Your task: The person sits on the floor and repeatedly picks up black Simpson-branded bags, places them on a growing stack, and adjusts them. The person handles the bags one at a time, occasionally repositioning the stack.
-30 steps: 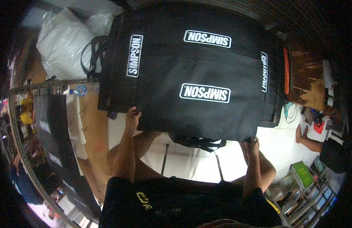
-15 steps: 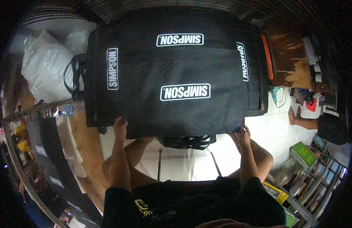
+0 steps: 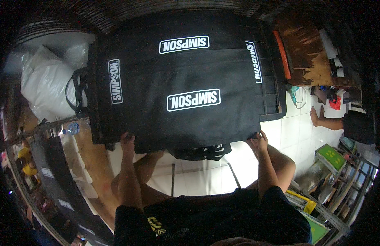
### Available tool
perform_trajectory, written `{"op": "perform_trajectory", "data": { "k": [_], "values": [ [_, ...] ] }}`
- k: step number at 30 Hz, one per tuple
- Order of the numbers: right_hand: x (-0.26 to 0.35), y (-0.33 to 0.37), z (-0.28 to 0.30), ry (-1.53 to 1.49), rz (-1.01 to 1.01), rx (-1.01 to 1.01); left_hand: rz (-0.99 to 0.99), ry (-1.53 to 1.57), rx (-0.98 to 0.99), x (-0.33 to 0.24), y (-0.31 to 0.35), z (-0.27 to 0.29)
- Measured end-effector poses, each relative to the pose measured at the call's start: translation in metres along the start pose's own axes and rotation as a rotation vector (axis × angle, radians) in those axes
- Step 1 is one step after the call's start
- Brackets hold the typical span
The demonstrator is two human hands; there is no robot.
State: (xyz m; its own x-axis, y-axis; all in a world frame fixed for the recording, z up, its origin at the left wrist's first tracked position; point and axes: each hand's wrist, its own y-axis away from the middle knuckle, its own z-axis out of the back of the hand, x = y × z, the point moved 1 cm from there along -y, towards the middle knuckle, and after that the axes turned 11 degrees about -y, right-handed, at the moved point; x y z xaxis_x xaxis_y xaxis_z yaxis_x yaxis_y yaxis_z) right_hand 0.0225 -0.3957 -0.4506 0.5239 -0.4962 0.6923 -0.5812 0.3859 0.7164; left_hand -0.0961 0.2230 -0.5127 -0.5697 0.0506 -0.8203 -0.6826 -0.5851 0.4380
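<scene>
A wide black fabric panel (image 3: 190,74) with several white printed rectangular labels lies flat in front of me. My left hand (image 3: 127,141) pinches its near edge close to the left corner. At the near right corner, my right hand (image 3: 260,140) has thumb and fingers closed on the same edge. The fabric hides part of each hand's fingertips. Under the near edge, between my knees, hangs a bundle of black straps (image 3: 200,152). Past the panel's right side shows a dark surface with grid lines (image 3: 268,92).
White plastic bags (image 3: 46,84) and a clear bottle (image 3: 72,128) are on the left, above a long black labelled strip (image 3: 54,176). A long orange object (image 3: 281,54) borders the right side. Farther right are another person's foot (image 3: 316,117) and a green printing frame (image 3: 330,158).
The whole view has tilted slightly, so the panel and surroundings appear turned a little. Both hands keep their hold on the near edge, with little visible movement of their own.
</scene>
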Motion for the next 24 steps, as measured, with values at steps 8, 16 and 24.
{"op": "perform_trajectory", "data": {
  "k": [8,16,24],
  "values": [
    [0.007,0.012,-0.016,0.037,-0.06,0.005,0.027,0.055,-0.043,-0.008,0.003,0.0],
    [0.005,0.025,-0.023,0.025,-0.007,0.024,0.141,-0.485,-0.208,-0.051,0.021,-0.016],
    [0.014,0.007,0.013,0.195,0.277,-0.317,0.033,-0.528,-0.658,-0.091,0.043,-0.02]
  ]
}}
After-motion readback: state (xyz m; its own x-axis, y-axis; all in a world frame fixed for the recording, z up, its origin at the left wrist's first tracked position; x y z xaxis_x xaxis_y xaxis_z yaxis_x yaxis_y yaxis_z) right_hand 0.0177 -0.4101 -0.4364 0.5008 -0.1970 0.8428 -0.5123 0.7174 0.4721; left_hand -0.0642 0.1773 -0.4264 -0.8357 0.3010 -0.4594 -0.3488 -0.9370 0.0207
